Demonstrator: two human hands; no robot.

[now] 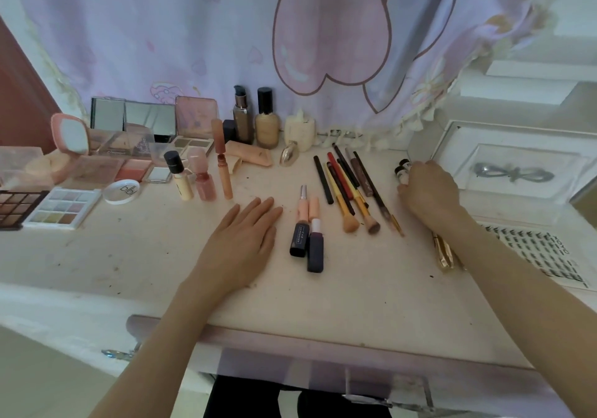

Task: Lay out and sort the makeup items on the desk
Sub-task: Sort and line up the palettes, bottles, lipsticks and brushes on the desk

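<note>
1. The right hand (428, 188) is at the far right of the surface (161, 256), its fingers curled around 2 small dark-capped bottles (402, 169). These stand upright, touching each other, just beside the white tray (452, 146). They lie directly under the fingertips on the hand's left side, so the right hand is clearly the nearer one for them.
2. The left hand (244, 240) lies flat on the surface near the centre, fingers straight and together, holding nothing. It is well apart from the bottles.
3. Between the 2 hands lie 2 sorted groups. Just right of the left hand are 3 lip tubes (307, 230), long axes running near to far. Further right is a row of pencils and brushes (352, 188), roughly 9 as far as I can count, fanned with their tips away from the person.
4. A gold tube (444, 254) lies partly hidden under the right forearm, and a lash card (536, 253) lies to its right.
5. At the back stand 2 foundation bottles (258, 120). On the left are 3 upright small bottles (202, 175) and a cluster of palettes (61, 207) and compacts too overlapped to count surely.
6. My judgement: the move in hand is placing or straightening the 2 small bottles, and sorting looks well advanced.
</note>
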